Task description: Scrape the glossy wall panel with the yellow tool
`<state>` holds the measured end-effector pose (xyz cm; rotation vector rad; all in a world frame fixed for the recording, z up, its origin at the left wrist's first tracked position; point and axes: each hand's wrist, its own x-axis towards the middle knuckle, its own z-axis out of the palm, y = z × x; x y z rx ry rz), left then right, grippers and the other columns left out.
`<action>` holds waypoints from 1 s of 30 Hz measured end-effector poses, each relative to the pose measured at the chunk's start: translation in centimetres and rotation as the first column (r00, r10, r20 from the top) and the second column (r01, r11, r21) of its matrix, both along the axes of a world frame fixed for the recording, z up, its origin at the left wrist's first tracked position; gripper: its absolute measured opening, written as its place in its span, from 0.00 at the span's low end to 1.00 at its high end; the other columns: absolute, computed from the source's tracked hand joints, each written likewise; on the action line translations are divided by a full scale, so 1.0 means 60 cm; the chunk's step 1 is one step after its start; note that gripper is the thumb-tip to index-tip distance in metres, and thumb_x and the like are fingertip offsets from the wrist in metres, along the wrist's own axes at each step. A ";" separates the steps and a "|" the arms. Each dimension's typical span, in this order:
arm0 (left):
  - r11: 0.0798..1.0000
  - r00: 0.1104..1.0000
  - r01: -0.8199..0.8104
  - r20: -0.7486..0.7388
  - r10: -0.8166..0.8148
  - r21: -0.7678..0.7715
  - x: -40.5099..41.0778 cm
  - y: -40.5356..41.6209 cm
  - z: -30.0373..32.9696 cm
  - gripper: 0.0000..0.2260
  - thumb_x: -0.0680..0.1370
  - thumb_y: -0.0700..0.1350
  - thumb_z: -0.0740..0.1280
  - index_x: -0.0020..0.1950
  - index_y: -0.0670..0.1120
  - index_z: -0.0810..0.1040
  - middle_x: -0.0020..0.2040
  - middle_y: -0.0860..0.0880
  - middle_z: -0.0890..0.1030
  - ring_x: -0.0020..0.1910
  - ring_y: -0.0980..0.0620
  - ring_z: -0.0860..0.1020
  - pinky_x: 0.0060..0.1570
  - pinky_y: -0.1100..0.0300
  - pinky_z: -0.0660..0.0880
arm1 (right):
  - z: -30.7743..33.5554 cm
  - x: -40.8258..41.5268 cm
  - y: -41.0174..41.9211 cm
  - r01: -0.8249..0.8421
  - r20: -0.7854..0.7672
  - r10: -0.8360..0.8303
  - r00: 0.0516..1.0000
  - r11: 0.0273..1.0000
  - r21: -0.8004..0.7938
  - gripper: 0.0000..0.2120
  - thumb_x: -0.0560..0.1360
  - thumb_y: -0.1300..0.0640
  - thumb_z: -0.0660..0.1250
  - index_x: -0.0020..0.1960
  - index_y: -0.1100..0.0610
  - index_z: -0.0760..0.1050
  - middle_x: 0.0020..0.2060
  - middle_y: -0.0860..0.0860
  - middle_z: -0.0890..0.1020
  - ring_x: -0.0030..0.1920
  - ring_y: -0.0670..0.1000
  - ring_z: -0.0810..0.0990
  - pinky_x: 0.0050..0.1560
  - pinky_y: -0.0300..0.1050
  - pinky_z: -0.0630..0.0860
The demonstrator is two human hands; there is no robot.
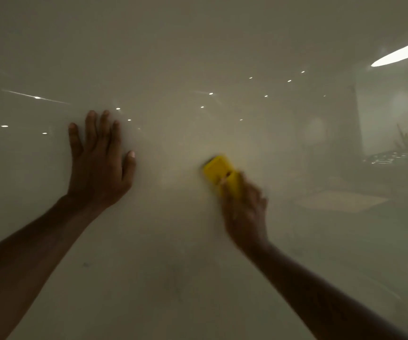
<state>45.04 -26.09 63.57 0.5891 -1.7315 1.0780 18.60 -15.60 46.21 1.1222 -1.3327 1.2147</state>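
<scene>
glossy panel (198, 57) fills everything, left hand (99, 165) is flat on it with fingers spread, right hand (245, 212) is blurry and gripping the yellow tool (218, 171), which pokes out above its fingers against the panel

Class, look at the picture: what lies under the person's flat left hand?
The left hand is spread flat on the glossy wall panel. Nothing else shows beneath it; the patch of panel it covers is hidden.
</scene>
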 end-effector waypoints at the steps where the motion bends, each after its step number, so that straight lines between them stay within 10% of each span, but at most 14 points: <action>1: 1.000 1.000 0.003 0.010 -0.003 -0.004 -0.019 0.006 0.001 0.29 0.82 0.51 0.55 0.78 0.34 0.63 0.81 0.33 0.61 0.81 0.30 0.56 0.78 0.30 0.46 | -0.044 0.016 -0.002 -0.015 -0.181 0.035 0.983 0.993 0.113 0.26 0.81 0.53 0.63 0.77 0.43 0.63 0.75 0.55 0.68 0.64 0.64 0.74 0.55 0.60 0.74; 4: 1.000 0.999 0.007 0.033 -0.007 -0.023 -0.070 0.018 0.006 0.29 0.82 0.50 0.56 0.78 0.34 0.63 0.81 0.33 0.62 0.81 0.31 0.56 0.78 0.31 0.46 | -0.109 -0.032 0.018 0.051 -0.473 0.098 0.876 0.955 0.291 0.26 0.82 0.51 0.62 0.78 0.37 0.59 0.77 0.50 0.63 0.67 0.59 0.71 0.54 0.52 0.68; 6: 0.999 1.000 0.009 0.021 -0.008 -0.032 -0.095 0.020 0.010 0.28 0.82 0.50 0.56 0.77 0.34 0.63 0.80 0.33 0.62 0.81 0.32 0.57 0.78 0.31 0.46 | -0.098 -0.110 0.038 0.044 -0.389 0.055 0.920 0.970 0.239 0.23 0.82 0.52 0.63 0.76 0.42 0.65 0.75 0.53 0.69 0.65 0.62 0.74 0.57 0.55 0.71; 10: 0.999 1.000 -0.001 -0.001 0.001 -0.048 -0.116 0.020 0.015 0.28 0.82 0.50 0.55 0.77 0.33 0.63 0.80 0.32 0.63 0.81 0.31 0.57 0.78 0.31 0.47 | -0.059 -0.255 0.086 0.073 0.263 -0.059 0.963 0.996 -0.046 0.22 0.80 0.58 0.64 0.73 0.58 0.71 0.72 0.64 0.71 0.66 0.68 0.74 0.63 0.62 0.73; 14: 0.999 1.000 0.008 -0.019 -0.008 -0.040 -0.127 0.025 0.016 0.28 0.82 0.49 0.56 0.78 0.34 0.62 0.80 0.32 0.62 0.81 0.31 0.57 0.78 0.31 0.46 | -0.006 -0.267 0.088 0.100 0.790 0.080 0.608 0.979 -0.176 0.29 0.81 0.53 0.64 0.79 0.47 0.58 0.78 0.60 0.61 0.71 0.69 0.65 0.69 0.60 0.64; 16: 0.999 0.999 0.003 -0.034 -0.005 -0.045 -0.135 0.027 0.015 0.29 0.81 0.49 0.56 0.78 0.33 0.62 0.80 0.32 0.62 0.81 0.30 0.57 0.78 0.30 0.46 | 0.022 -0.230 0.081 0.096 0.714 0.067 0.697 0.978 -0.185 0.29 0.80 0.58 0.65 0.79 0.51 0.61 0.77 0.62 0.63 0.68 0.69 0.69 0.66 0.61 0.68; 19: 0.999 0.998 -0.013 -0.055 0.010 -0.053 -0.145 0.029 0.017 0.29 0.82 0.50 0.55 0.77 0.33 0.62 0.80 0.31 0.62 0.81 0.30 0.56 0.77 0.30 0.46 | 0.027 -0.166 0.059 0.045 0.112 -0.036 0.993 0.996 -0.073 0.26 0.79 0.57 0.66 0.76 0.53 0.68 0.73 0.63 0.69 0.61 0.67 0.75 0.55 0.57 0.74; 22: 0.998 0.998 -0.024 -0.060 0.021 -0.053 -0.145 0.023 0.017 0.29 0.82 0.51 0.54 0.78 0.33 0.62 0.80 0.32 0.61 0.81 0.31 0.55 0.78 0.32 0.44 | 0.072 -0.194 0.066 0.098 -0.224 -0.069 0.972 0.988 0.122 0.25 0.82 0.49 0.59 0.78 0.42 0.60 0.76 0.55 0.66 0.65 0.63 0.71 0.54 0.53 0.70; 24: 0.997 0.998 -0.029 -0.059 0.025 -0.069 -0.142 0.020 0.017 0.29 0.82 0.51 0.54 0.78 0.34 0.62 0.80 0.31 0.61 0.81 0.31 0.55 0.79 0.33 0.43 | 0.107 -0.253 0.073 0.100 0.085 -0.102 0.991 0.995 0.017 0.26 0.81 0.51 0.61 0.78 0.45 0.62 0.76 0.59 0.66 0.65 0.66 0.72 0.58 0.58 0.73; 27: 0.997 0.998 -0.010 -0.058 0.005 -0.081 -0.145 0.023 0.016 0.29 0.82 0.50 0.55 0.78 0.33 0.62 0.80 0.31 0.61 0.81 0.30 0.56 0.79 0.35 0.41 | 0.135 -0.334 0.091 0.086 0.688 0.047 0.724 0.984 -0.158 0.30 0.80 0.51 0.62 0.79 0.45 0.57 0.78 0.58 0.61 0.69 0.67 0.67 0.66 0.60 0.67; 30: 0.997 0.998 0.000 -0.064 -0.005 -0.073 -0.149 0.020 0.015 0.29 0.82 0.50 0.55 0.77 0.34 0.62 0.80 0.32 0.60 0.81 0.31 0.55 0.79 0.36 0.41 | 0.100 -0.310 0.084 0.122 0.623 -0.002 0.782 0.981 -0.149 0.30 0.80 0.52 0.64 0.79 0.47 0.60 0.77 0.60 0.63 0.67 0.68 0.69 0.63 0.60 0.70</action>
